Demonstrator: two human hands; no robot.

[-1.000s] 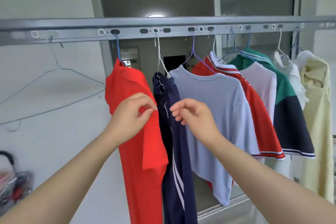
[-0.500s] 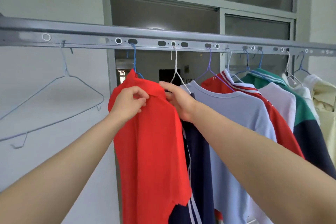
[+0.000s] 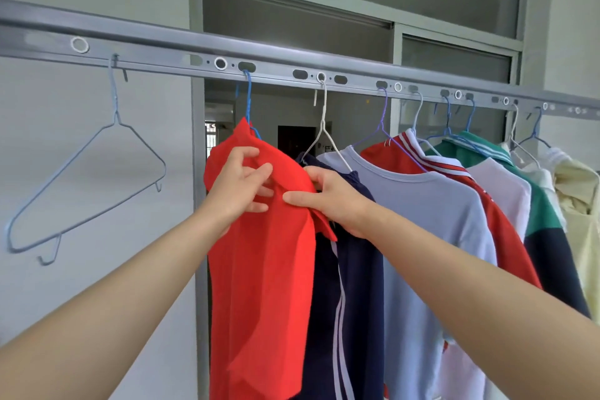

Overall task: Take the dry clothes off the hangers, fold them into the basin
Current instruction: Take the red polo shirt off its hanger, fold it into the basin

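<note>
Fingers of left hand point(image 3: 238, 183) and right hand point(image 3: 331, 196) both pinched on red shirt point(image 3: 263, 269).

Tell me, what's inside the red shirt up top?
A blue hanger pokes out of the red shirt; the rest is covered by cloth and both hands, left hand, right hand.

Bright even daylight, soft shadows, wide-angle edge bending.

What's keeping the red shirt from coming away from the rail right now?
The red shirt hangs on the blue hanger hooked in the rail. Both the left hand and right hand grip its shoulders. Nothing else blocks it; the basin is out of view.
</note>
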